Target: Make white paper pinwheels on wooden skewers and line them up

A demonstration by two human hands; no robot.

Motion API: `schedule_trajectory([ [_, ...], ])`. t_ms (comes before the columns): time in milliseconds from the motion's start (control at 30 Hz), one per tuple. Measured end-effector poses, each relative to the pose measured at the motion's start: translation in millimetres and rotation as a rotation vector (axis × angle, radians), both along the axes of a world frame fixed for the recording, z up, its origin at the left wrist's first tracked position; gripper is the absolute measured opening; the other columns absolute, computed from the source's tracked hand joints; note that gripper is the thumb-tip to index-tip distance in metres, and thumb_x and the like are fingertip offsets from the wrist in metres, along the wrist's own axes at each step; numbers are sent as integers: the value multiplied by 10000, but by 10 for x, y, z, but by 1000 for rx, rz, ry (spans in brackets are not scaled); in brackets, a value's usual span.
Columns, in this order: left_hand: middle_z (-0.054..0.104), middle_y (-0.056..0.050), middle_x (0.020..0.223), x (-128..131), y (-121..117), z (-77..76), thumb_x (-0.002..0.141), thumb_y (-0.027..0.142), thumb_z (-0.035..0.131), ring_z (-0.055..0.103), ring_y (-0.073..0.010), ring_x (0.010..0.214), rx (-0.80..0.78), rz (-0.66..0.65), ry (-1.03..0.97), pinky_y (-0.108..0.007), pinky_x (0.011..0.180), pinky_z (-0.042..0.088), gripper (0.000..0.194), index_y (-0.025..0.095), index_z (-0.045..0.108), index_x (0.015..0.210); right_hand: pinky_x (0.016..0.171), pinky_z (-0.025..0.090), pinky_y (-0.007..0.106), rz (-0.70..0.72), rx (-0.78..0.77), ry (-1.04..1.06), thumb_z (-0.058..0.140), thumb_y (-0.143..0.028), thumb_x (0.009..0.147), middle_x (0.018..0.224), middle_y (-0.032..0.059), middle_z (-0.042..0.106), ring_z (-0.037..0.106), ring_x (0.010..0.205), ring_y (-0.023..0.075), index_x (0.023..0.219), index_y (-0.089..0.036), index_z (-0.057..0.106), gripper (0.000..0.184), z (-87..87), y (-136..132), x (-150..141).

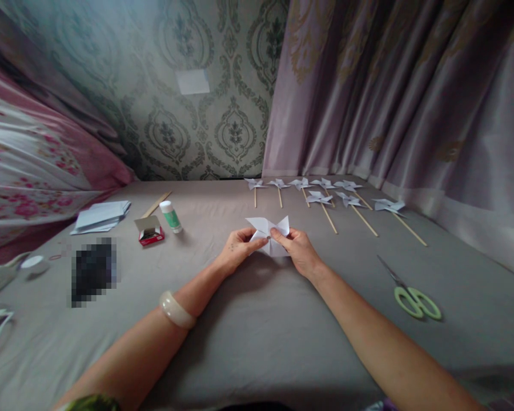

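Observation:
A white paper pinwheel point(260, 226) is held between my two hands above the grey cloth. My left hand point(240, 246) grips its left side, with the thumb lying across the front near the centre. On the other side, my right hand point(298, 246) pinches it, thumb pressed close to the middle. The fingers behind the paper are hidden. No stick shows on this pinwheel. Farther back on the right lie several finished pinwheels on wooden sticks point(329, 218), their paper heads pointing away from me.
Green-handled scissors point(415, 299) lie at the right. On the left are a glue stick point(171, 217), an open small red box point(151, 235), thin wooden sticks point(157, 204), a stack of white paper point(100, 217), a blurred dark object point(93, 271) and a power strip point(0, 279).

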State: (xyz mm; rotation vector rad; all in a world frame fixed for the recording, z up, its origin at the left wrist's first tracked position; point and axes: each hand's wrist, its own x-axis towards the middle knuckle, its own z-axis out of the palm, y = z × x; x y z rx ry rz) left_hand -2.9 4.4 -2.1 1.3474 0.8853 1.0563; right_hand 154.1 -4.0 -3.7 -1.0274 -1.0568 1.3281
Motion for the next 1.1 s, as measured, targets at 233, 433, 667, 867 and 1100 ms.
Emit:
schedule_trajectory([
  [233,691,-16,782,2,-32,37,596,403,780,592,-144,699,14,13,-19,-258,712,450,386,133,702,860,730,484,301,9,58,-17,818,-420,522,807,35,725,638,723,171,776,-173,693,376,-30,8,3],
  [433,672,-28,755,-9,-11,27,620,449,753,575,-148,706,222,100,72,-275,718,448,350,145,678,775,760,476,305,-8,257,-232,771,-434,604,881,37,700,619,800,174,880,-186,677,382,-40,29,42],
  [667,683,-70,886,-83,-27,55,758,365,670,555,-202,916,730,309,318,-350,909,365,168,201,697,779,903,414,377,-259,805,-703,667,-292,777,1015,72,619,550,1029,229,955,-229,636,191,7,-19,63],
  [867,674,-71,921,-92,-52,49,796,312,614,531,-207,936,787,310,410,-356,900,361,138,208,700,823,887,395,384,-251,916,-776,609,-250,824,953,50,621,558,963,222,878,-240,638,62,-3,-36,74],
  [1100,681,-70,902,-90,-33,37,790,306,631,546,-201,918,808,289,396,-347,888,365,124,204,697,816,821,408,356,-232,928,-787,609,-227,831,866,38,643,569,877,206,821,-236,640,33,19,-45,83],
])
